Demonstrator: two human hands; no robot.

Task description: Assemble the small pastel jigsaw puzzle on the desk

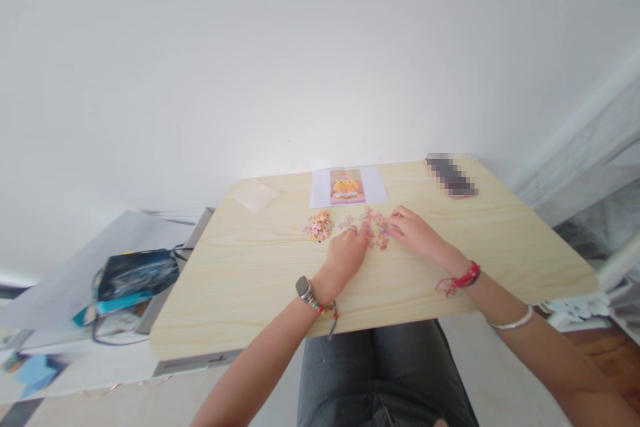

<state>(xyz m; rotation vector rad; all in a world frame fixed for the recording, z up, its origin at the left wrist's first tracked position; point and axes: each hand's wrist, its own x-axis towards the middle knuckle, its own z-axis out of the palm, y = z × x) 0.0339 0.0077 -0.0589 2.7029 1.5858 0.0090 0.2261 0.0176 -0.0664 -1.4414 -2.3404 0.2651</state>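
Small jigsaw puzzle pieces in pink, orange and purple lie on the pale wooden table (240, 287). My left hand (349, 253) rests low over the table, its curled fingers at the left side of a loose group of puzzle pieces (383, 239). What lies under those fingertips is hidden. From the right, my right hand (416, 232) reaches to the same group, with thumb and fingers pinched at a piece on its edge. To the left of my left hand is a heaped pile of pieces (320, 225). Behind the pieces lies a printed picture sheet (349, 187) showing an orange-yellow figure.
A phone (451, 175), blurred out, lies at the back right of the table. A thin translucent sheet (255, 195) is at the back left. A white wall (320, 60) stands behind the table. Beyond its left edge sits a dark bag (137, 273).
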